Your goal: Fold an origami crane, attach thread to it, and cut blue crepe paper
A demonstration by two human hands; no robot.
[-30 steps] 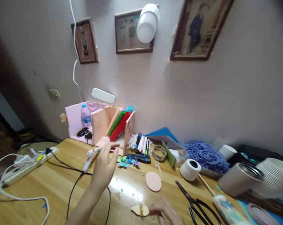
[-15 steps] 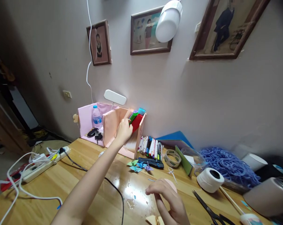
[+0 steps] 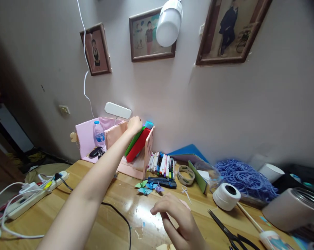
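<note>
My left hand (image 3: 135,125) is at the top of the pink box (image 3: 130,171), its fingers closed beside the upper end of a green item (image 3: 133,141); what they hold, if anything, is hidden. A red item (image 3: 138,145) leans in the box just right of the green one, with a blue piece (image 3: 149,124) behind its top. Low over the front of the table, my right hand (image 3: 176,217) has its thumb and fingers apart and nothing between them. Folded paper pieces (image 3: 146,187) in green, blue and purple lie between the box and my right hand.
Markers (image 3: 162,164), a tape roll (image 3: 186,175) and a black cutter (image 3: 169,182) lie right of the box. Farther right are scissors (image 3: 231,234), white thread (image 3: 226,196) and blue yarn (image 3: 246,178). A power strip (image 3: 33,199) with cables sits at left; a black cable crosses the table.
My left hand has risen from the inside of the box to its top edge. The green and red items show more fully. The view has shifted to the right.
</note>
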